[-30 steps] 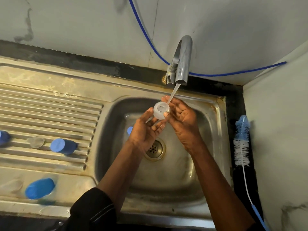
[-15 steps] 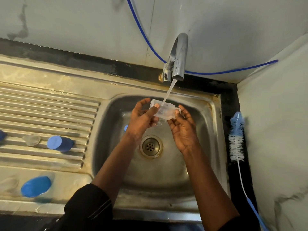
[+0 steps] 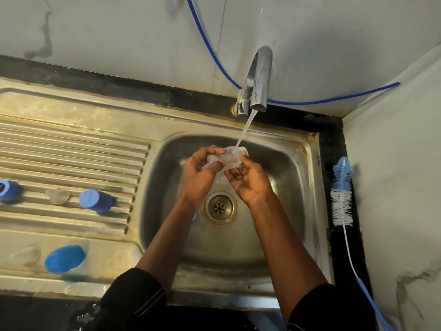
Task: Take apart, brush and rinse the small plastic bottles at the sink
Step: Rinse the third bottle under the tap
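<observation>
Ahead of you a pale wall (image 3: pixel 119 32) carries a dark grey stain (image 3: pixel 45 43) at its upper left. A blue tube (image 3: pixel 310 103) drops across it, sags low and climbs to the corner of the side wall (image 3: pixel 393 175) on your right. A black counter strip (image 3: pixel 95 82) runs along the wall's foot.

blue cap (image 3: pixel 10 191) cropped, clear bottle (image 3: pixel 228 158) blurred

Small clear plastic bottle (image 3: pixel 226 158), blurred, sits under the water stream (image 3: pixel 244 130) over the sink basin (image 3: pixel 286 168), gripped by left hand (image 3: pixel 200 177) and right hand (image 3: pixel 249 185). On the drainboard (image 3: pixel 71 144), a blue cap (image 3: pixel 95 200) and a second blue cap (image 3: pixel 9 189) lie on their sides with a clear round piece (image 3: pixel 58 195) between them, and a blue part (image 3: pixel 64 258) lies nearer the front. The blue-and-white bottle brush (image 3: pixel 342 194) lies flat on the black counter (image 3: pixel 334 144), right of the basin.
</observation>
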